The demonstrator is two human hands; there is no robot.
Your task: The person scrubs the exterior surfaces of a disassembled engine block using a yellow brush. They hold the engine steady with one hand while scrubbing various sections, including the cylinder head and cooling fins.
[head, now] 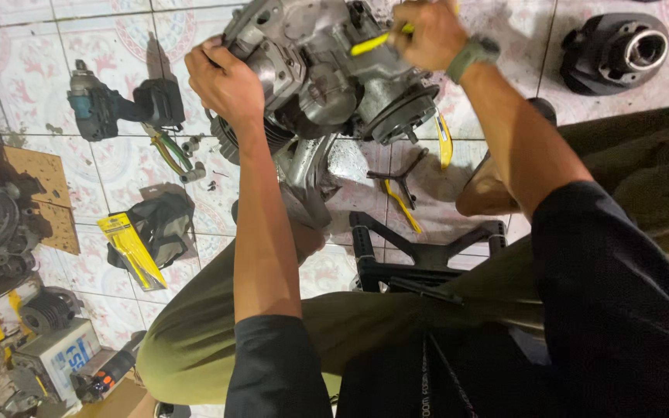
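Note:
A grey metal engine block (pixel 315 73) stands on the tiled floor in front of my knees. My left hand (pixel 224 77) grips its left side, fingers curled over the casing edge. My right hand (pixel 427 32) is closed around a yellow-handled tool (pixel 377 41) whose tip lies against the top of the engine. A green watch sits on my right wrist. The tool's working end is hidden by the engine and my hand.
A cordless impact wrench (pixel 118 104) and pliers (pixel 166 147) lie at the left, with a yellow packet (pixel 132 249) on a dark cloth below. A black cylinder part (pixel 617 50) sits at the top right. A puller (pixel 400 182) and a black stool (pixel 420 255) are near my legs.

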